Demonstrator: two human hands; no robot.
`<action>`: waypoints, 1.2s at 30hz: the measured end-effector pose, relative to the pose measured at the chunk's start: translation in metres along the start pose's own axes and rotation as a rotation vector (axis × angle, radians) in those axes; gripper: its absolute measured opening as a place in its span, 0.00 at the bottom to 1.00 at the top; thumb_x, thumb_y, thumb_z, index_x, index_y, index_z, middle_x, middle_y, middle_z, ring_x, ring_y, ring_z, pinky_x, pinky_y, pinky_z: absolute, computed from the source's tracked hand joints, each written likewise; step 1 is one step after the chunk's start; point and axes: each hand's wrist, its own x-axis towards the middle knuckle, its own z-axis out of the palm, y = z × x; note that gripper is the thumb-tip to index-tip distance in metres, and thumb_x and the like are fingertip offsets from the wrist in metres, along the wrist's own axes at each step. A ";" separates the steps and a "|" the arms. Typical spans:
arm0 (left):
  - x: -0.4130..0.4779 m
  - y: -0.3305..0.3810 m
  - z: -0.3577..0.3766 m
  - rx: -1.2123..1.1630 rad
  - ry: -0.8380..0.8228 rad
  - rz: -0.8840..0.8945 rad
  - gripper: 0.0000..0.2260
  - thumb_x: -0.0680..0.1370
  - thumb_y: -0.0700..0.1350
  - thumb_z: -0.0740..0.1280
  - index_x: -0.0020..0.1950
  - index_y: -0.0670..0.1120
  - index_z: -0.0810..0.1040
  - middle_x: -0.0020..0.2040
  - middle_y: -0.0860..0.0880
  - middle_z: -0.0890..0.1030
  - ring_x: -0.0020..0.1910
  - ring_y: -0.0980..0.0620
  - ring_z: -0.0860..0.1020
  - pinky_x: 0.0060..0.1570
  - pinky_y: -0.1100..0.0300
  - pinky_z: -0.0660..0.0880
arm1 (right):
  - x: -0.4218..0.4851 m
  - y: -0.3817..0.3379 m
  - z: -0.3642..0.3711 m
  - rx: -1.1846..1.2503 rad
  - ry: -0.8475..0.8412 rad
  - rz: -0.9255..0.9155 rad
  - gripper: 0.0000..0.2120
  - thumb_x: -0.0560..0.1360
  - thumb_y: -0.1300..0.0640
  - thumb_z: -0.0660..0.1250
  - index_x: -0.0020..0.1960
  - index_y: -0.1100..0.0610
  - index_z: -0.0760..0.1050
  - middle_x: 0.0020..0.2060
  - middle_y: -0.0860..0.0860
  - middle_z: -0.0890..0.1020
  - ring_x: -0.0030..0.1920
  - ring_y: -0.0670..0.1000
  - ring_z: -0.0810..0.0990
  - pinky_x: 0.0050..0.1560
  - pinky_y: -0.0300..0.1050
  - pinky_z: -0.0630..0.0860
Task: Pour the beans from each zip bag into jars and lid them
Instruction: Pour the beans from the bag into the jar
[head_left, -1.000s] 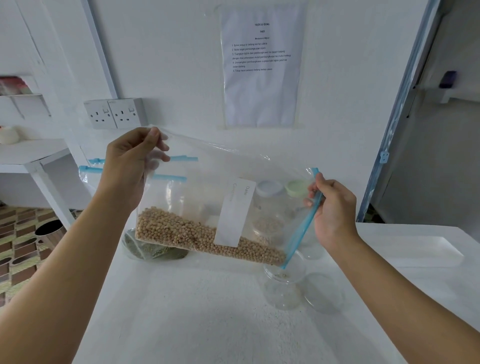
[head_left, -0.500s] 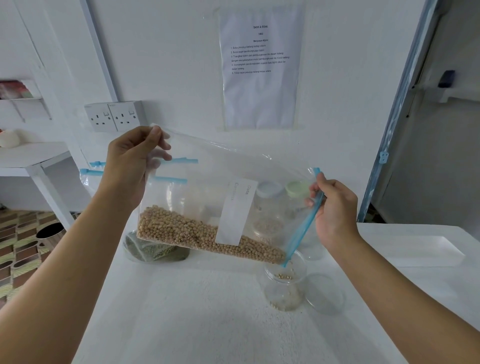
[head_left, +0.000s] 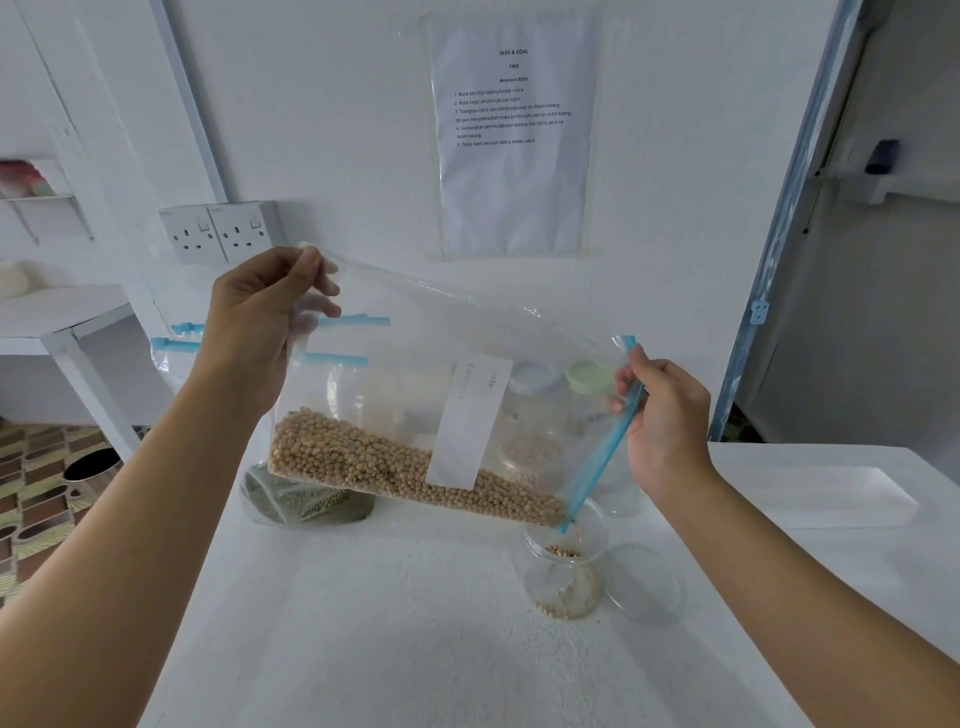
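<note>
A clear zip bag (head_left: 415, 374) with a white label hangs tilted over the table, its blue zip edge down to the right. Tan beans (head_left: 395, 473) lie along its lower side. My left hand (head_left: 260, 322) pinches the bag's raised bottom corner. My right hand (head_left: 660, 415) pinches the blue zip strip near its top. The bag's open corner sits at the mouth of an open glass jar (head_left: 566, 577), and beans are falling into it; a layer covers the jar's bottom. Its clear lid (head_left: 644, 584) lies flat on the table just right of it.
Behind the bag stand two closed jars, one with a white lid (head_left: 535, 376) and one with a green lid (head_left: 589, 376). A bag of green beans (head_left: 306, 501) lies at the left, more zip bags (head_left: 176, 343) behind it. A white tray (head_left: 831, 493) sits right.
The beans have slid toward the zip corner and started dropping into the jar, which was empty a second ago. Both hands keep their hold on the bag.
</note>
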 end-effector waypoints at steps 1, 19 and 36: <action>0.000 0.000 0.001 0.002 -0.004 0.000 0.09 0.83 0.44 0.66 0.45 0.46 0.82 0.39 0.49 0.81 0.36 0.52 0.79 0.37 0.62 0.69 | 0.000 0.000 0.000 0.002 0.004 -0.001 0.16 0.81 0.61 0.68 0.35 0.61 0.71 0.29 0.50 0.76 0.32 0.46 0.73 0.32 0.41 0.68; 0.003 0.002 0.005 0.033 -0.038 -0.002 0.10 0.83 0.44 0.66 0.44 0.47 0.83 0.40 0.48 0.81 0.37 0.51 0.79 0.39 0.60 0.70 | 0.001 0.001 -0.004 -0.011 0.032 0.002 0.17 0.80 0.63 0.68 0.34 0.60 0.70 0.28 0.51 0.75 0.29 0.47 0.71 0.30 0.41 0.68; 0.002 0.004 0.006 0.043 -0.040 -0.008 0.09 0.83 0.44 0.66 0.46 0.45 0.82 0.40 0.48 0.81 0.37 0.51 0.79 0.39 0.60 0.70 | -0.001 -0.003 -0.004 -0.021 0.041 -0.014 0.18 0.80 0.63 0.68 0.32 0.60 0.70 0.28 0.50 0.75 0.28 0.48 0.71 0.29 0.41 0.68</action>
